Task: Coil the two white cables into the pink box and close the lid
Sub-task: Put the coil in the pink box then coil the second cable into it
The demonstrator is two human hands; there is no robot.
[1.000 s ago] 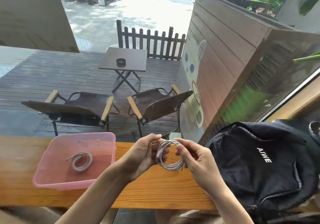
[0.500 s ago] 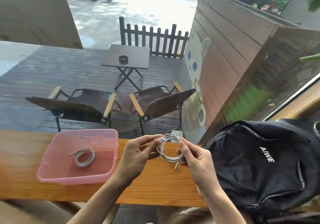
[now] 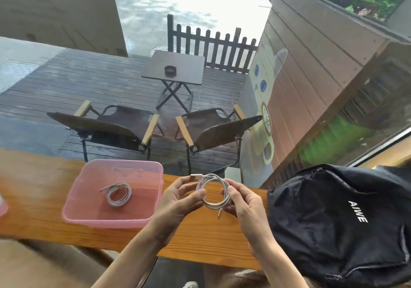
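The translucent pink plastic box [image 3: 112, 193] sits open on the wooden counter [image 3: 33, 198], one coiled white cable [image 3: 117, 193] already flat inside. Just right of it, the left hand [image 3: 178, 201] and right hand [image 3: 243, 201] pinch opposite sides of the second looped white cable [image 3: 214, 191], apparently keeping its turns from springing apart before it goes in.

Open pink box [image 3: 89, 212] holding 1 coiled white cable [image 3: 117, 193], second coil [image 3: 214, 191] held just beside it

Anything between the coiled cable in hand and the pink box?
Nothing visible. The second coiled cable is held by the left hand and right hand just right of the open pink box, only bare wooden counter between. First cable leaves room.
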